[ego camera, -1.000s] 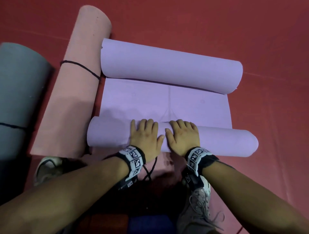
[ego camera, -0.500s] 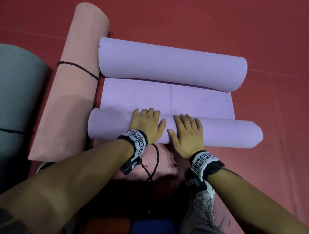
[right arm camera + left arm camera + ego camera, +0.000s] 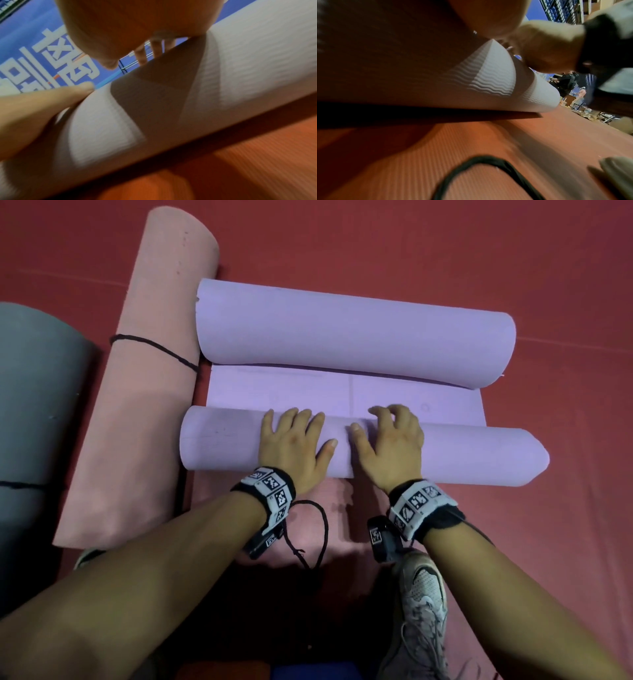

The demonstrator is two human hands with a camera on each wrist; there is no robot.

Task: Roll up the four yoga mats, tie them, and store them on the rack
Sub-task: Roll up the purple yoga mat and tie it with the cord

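Pressing soft, springy purple roll; left hand flat, right hand fingers half-curled, gripping nothing; best held mid-roll.

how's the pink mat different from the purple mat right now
The pink mat is fully rolled; the purple mat still has a flat strip between its two rolled ends. A black cord ties the pink mat; the purple mat has none on it. Both hands, left and right, press on the purple mat; nothing touches the pink one. Both lie on the red floor.
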